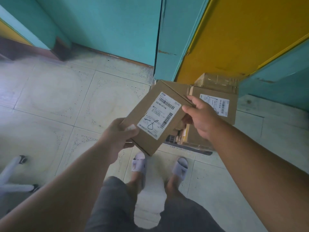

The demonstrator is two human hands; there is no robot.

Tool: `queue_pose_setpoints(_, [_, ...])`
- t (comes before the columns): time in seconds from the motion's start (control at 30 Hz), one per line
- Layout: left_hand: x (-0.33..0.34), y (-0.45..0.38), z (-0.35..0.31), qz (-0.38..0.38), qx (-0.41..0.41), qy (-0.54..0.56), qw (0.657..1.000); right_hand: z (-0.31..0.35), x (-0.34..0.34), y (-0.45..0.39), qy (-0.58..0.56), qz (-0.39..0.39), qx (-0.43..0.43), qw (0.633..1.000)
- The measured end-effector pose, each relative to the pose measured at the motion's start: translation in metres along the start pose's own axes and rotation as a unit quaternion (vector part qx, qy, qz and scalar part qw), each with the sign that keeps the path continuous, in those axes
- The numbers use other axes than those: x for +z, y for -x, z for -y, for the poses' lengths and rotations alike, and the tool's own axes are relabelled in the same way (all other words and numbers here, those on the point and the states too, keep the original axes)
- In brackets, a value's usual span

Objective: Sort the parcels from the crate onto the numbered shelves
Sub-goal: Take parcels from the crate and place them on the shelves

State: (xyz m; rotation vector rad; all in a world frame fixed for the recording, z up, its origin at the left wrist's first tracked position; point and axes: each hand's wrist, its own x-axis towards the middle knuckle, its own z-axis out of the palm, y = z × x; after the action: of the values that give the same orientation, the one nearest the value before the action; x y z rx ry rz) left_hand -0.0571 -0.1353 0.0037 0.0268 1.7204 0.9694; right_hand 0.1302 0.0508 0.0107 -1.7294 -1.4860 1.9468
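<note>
Head view: flat brown cardboard parcel (155, 118) with white label, long axis tilted up-right; left hand (117, 136) grips lower-left corner, right hand (200, 116) pinches upper-right edge.

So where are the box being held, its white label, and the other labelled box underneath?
held box (147, 141): head view, bare cardboard near its lower corner.
white label (158, 114): head view, label's middle.
other labelled box (197, 96): head view, bare cardboard top.

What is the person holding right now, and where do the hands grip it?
A flat cardboard parcel, label up. The left hand grips its near-left corner; the right hand pinches its far-right edge.
</note>
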Motion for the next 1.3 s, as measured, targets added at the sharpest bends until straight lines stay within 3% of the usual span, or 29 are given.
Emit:
queue_pose_setpoints(0.1, [-0.008, -0.006, -0.001, 0.041, -0.016, -0.086, 0.995, 0.009, 0.012, -0.008, 0.034, -0.018, -0.026, 0.999])
queue_pose_setpoints(0.2, [-0.023, -0.023, 0.003, 0.043, -0.035, -0.069, 0.996, 0.013, 0.036, -0.014, 0.038, -0.047, -0.023, 0.998])
queue_pose_setpoints(0.33, [-0.063, -0.064, -0.01, 0.014, -0.071, -0.062, 0.995, -0.008, 0.074, -0.024, 0.034, -0.135, 0.044, 0.989])
queue_pose_setpoints(0.47, [-0.091, -0.098, -0.02, 0.032, -0.053, -0.133, 0.989, -0.051, 0.113, -0.031, 0.088, -0.164, 0.144, 0.972])
queue_pose_setpoints(0.57, [-0.095, -0.123, -0.024, 0.023, -0.047, -0.17, 0.984, -0.068, 0.13, -0.039, 0.14, -0.176, 0.147, 0.963])
queue_pose_setpoints(0.93, [-0.057, -0.152, -0.03, 0.067, -0.035, -0.175, 0.982, -0.086, 0.079, -0.066, 0.254, -0.299, 0.083, 0.916])
queue_pose_setpoints(1.07, [-0.03, -0.145, -0.028, 0.09, -0.03, -0.183, 0.979, -0.088, 0.048, -0.062, 0.277, -0.308, 0.073, 0.907])
queue_pose_setpoints(1.13, [-0.018, -0.142, -0.026, 0.095, -0.03, -0.184, 0.978, -0.086, 0.041, -0.064, 0.216, -0.318, 0.078, 0.92])
queue_pose_setpoints(1.2, [-0.004, -0.14, -0.025, 0.089, -0.022, -0.172, 0.981, -0.083, 0.033, -0.071, 0.068, -0.359, 0.12, 0.923])
queue_pose_setpoints(1.3, [0.016, -0.139, -0.026, 0.074, -0.005, -0.179, 0.981, -0.074, 0.02, -0.083, -0.186, -0.389, 0.177, 0.885])
